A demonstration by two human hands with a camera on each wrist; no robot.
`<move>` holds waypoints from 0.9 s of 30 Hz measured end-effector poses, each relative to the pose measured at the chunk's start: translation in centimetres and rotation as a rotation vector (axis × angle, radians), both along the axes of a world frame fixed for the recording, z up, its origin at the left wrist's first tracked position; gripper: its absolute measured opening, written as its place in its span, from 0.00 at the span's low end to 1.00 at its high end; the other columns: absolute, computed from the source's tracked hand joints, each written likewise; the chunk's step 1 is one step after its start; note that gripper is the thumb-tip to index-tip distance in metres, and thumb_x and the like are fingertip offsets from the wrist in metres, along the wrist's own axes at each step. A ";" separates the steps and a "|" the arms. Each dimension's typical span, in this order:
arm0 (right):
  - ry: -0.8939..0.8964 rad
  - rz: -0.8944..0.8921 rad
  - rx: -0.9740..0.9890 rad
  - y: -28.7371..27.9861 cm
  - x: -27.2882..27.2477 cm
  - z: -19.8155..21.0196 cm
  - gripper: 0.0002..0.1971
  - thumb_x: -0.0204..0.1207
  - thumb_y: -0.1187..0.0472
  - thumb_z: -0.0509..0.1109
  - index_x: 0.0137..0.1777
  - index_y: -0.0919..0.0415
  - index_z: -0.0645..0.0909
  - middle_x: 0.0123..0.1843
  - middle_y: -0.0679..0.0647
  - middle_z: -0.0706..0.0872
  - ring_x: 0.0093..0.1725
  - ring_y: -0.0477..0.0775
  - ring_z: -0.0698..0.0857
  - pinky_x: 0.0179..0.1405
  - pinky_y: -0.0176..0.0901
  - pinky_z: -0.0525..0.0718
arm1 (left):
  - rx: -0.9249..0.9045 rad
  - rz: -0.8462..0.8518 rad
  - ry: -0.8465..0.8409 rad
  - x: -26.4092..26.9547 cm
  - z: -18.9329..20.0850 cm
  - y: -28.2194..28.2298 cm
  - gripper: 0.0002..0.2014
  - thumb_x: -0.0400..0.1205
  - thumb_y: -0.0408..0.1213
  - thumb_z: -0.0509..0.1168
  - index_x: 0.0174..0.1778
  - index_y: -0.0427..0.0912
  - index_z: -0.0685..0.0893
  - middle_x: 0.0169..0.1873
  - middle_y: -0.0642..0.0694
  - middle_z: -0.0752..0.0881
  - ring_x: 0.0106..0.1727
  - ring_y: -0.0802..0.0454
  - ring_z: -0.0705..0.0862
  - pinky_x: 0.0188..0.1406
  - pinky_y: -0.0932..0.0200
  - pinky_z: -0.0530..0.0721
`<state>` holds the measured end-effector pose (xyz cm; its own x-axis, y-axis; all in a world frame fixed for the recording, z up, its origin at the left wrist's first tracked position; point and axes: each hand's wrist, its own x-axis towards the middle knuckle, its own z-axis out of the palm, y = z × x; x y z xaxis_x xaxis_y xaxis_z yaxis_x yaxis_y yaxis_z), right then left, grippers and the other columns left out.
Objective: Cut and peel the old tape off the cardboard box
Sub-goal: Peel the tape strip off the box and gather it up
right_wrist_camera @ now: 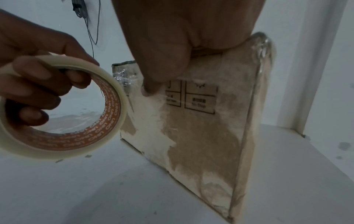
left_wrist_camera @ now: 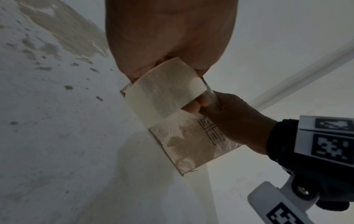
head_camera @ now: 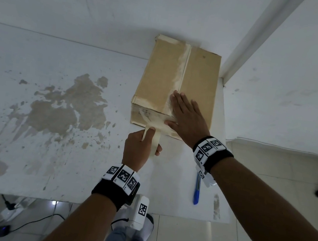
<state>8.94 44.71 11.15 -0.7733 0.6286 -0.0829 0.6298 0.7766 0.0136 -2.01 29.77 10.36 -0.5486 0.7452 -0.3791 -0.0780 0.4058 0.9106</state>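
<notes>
On the floor at the far left lay a power strip with cables running from it, below the edge of a white table whose paint had flaked away in brown patches.

The person's left hand was closed around a roll of tape, fingers curled through its core and the thumb laid over the outer band. From the right wrist view the roll showed a pale outer wrap and an orange printed core, with the left hand's fingers hooked inside the ring. A strip ran from the roll up to the near face of the cardboard box, and the roll sat just in front of that face.

The box stood on the table toward its right side, close to the back wall, its long top running away from the person. Pale torn tape residue followed the centre seam of the top and spread across the near end face, where printed handling symbols showed under a glossy film.

The right hand lay flat and spread on the near end of the box top, fingers straight, the thumb hooked over the front edge and pressing on the tape there; it gripped nothing.

Right of the hands, a blue pen lay on the table, partly under the right wrist. A white post rose behind the box on the right.
</notes>
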 end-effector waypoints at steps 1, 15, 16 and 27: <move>-0.004 0.007 -0.002 0.0 0.1 0.0 0.42 0.86 0.40 0.59 0.89 0.64 0.48 0.91 0.58 0.50 0.90 0.58 0.50 0.88 0.62 0.54 | 0.000 -0.002 0.003 0.0 0.2 0.0 0.28 0.89 0.46 0.58 0.22 0.46 0.87 0.24 0.44 0.92 0.29 0.47 0.90 0.52 0.41 0.90; -0.017 -0.030 -0.014 -0.1 -0.2 0.4 0.40 0.87 0.39 0.56 0.90 0.61 0.47 0.92 0.55 0.48 0.91 0.56 0.48 0.88 0.60 0.49 | 0.000 -0.005 0.023 -0.2 0.5 -0.2 0.28 0.89 0.44 0.58 0.26 0.39 0.88 0.23 0.45 0.91 0.26 0.50 0.89 0.47 0.47 0.89; -0.038 -0.019 -0.022 -0.1 -0.2 0.5 0.40 0.87 0.41 0.57 0.90 0.61 0.44 0.92 0.55 0.46 0.91 0.56 0.47 0.88 0.59 0.48 | 0.002 -0.004 0.021 -0.1 0.6 -0.2 0.28 0.89 0.45 0.58 0.26 0.40 0.88 0.23 0.45 0.91 0.26 0.50 0.89 0.46 0.48 0.89; 0.044 -0.033 -0.073 -0.4 0.1 0.8 0.39 0.86 0.34 0.42 0.90 0.56 0.46 0.92 0.50 0.47 0.91 0.53 0.46 0.88 0.60 0.47 | 0.003 -0.021 0.037 0.2 2.2 -0.1 0.26 0.90 0.44 0.58 0.34 0.33 0.90 0.21 0.47 0.90 0.23 0.55 0.87 0.33 0.61 0.85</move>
<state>9.08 44.33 11.99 -0.7564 0.6470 -0.0961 0.6536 0.7535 -0.0709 -1.80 29.69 12.61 -0.5463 0.7576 -0.3570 -0.0363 0.4045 0.9138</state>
